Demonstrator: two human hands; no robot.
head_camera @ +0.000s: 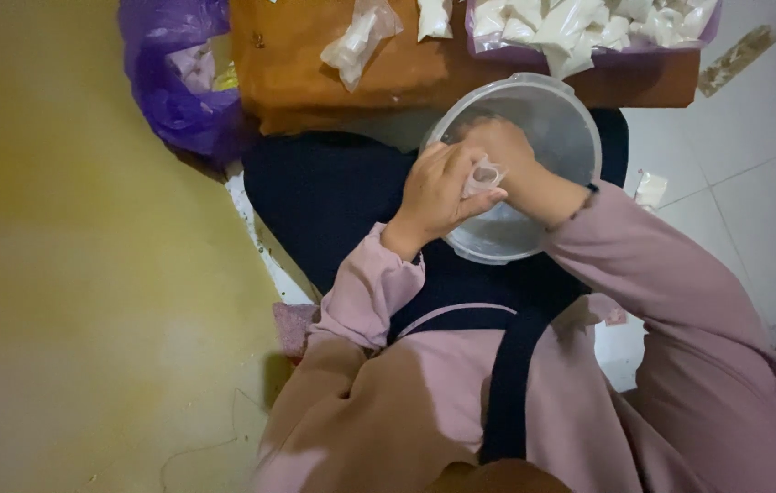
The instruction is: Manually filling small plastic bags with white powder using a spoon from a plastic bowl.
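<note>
Small clear bag (pixel 482 175) pinched by left hand (pixel 438 192); right hand (pixel 502 151), seemingly gripping it too, over the clear bowl (pixel 571 110)

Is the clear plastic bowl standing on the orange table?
No, the clear bowl rests on the person's dark lap, below the edge of the orange table, with both hands over it.

Low orange table (pixel 424 78) up at 12 o'clock, sitting on a white tiled floor (pixel 762 183). On top: a loose clear packet of white stuff (pixel 358 41) around 11 o'clock, another small white packet (pixel 434 16) right at 12, and a purple-lined tray heaped with white packets (pixel 589 27) toward 1 o'clock. Purple plastic bag (pixel 178 78) slumped just beside the table's 9 o'clock end, touching it. Scrap of paper (pixel 651 189) on the floor tiles at 3 o'clock.
</note>
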